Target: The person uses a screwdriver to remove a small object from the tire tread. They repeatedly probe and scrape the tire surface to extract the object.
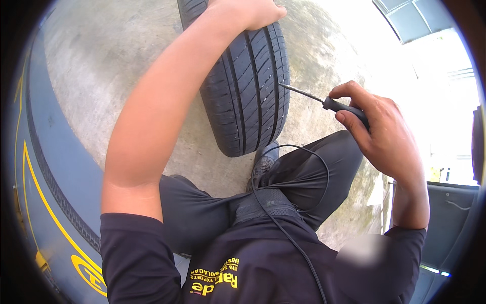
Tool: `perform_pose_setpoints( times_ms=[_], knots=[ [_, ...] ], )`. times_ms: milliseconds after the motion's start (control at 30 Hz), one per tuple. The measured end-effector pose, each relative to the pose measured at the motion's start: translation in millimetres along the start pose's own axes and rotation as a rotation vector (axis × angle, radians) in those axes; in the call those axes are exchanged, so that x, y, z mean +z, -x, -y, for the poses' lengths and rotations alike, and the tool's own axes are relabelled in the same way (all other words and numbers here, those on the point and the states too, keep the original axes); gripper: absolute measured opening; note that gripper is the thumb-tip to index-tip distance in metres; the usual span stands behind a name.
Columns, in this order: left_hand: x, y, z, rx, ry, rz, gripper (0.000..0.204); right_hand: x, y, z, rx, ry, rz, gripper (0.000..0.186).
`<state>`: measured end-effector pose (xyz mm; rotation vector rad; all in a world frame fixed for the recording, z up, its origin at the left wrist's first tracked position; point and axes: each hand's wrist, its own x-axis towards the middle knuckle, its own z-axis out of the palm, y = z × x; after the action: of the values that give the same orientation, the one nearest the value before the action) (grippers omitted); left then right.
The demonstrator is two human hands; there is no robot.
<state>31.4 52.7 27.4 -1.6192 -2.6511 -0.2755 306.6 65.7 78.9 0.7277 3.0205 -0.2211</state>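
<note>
A black car tire stands upright on the concrete in front of me, its grooved tread facing me. Small pale specks dot the tread. My left hand rests over the top of the tire, fingers partly cut off by the upper edge of the view. In my right hand is a screwdriver with a dark handle, gripped between thumb and fingers. Its thin metal shaft points left, and the tip meets the right part of the tread beside a groove.
Stained concrete floor surrounds the tire. A blue-grey surface with yellow lines curves along the left. A black cable loops over my lap. My shoe is close below the tire. A dark cabinet-like panel stands at the right.
</note>
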Motion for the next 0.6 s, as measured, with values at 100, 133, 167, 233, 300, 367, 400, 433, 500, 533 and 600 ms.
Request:
perform_pose_setpoints(
  times_ms=[100, 133, 167, 233, 300, 367, 400, 433, 500, 533, 600],
  knots=[
    [6, 1, -5, 0.02, -0.02, -0.047, 0.058, 0, 0, -10, -0.018, -0.004, -0.006, 0.02],
    [7, 4, -6, 0.042, -0.004, -0.076, 0.058, 1, 0, -16, -0.018, -0.011, 0.005, 0.021],
    [6, 6, -7, 0.046, -0.001, -0.062, 0.057, 2, -2, -22, -0.024, -0.019, 0.017, 0.022],
    [3, 7, -8, 0.053, 0.003, -0.033, 0.057, 1, -6, -30, -0.025, -0.044, 0.058, 0.023],
    [5, 4, -8, 0.034, -0.017, -0.01, 0.057, 1, -12, -34, -0.022, -0.075, 0.12, 0.022],
    [8, 2, -7, 0.029, -0.017, -0.007, 0.057, 2, -14, -32, 0.002, -0.109, 0.141, 0.022],
    [9, 1, -6, 0.034, -0.006, -0.015, 0.057, 3, -15, -31, 0.015, -0.125, 0.152, 0.021],
    [11, 1, -7, 0.042, 0.006, -0.023, 0.057, 2, -17, -29, 0.025, -0.101, 0.148, 0.021],
    [11, 1, -14, 0.016, -0.024, -0.054, 0.057, -4, -22, -24, 0.048, -0.052, 0.142, 0.021],
    [12, 0, -18, 0.008, -0.038, -0.068, 0.057, -4, -23, -25, 0.031, -0.031, 0.117, 0.022],
    [14, -20, -26, -0.052, -0.033, -0.021, 0.056, 1, -22, -33, 0.002, 0.024, 0.059, 0.024]
  ],
)
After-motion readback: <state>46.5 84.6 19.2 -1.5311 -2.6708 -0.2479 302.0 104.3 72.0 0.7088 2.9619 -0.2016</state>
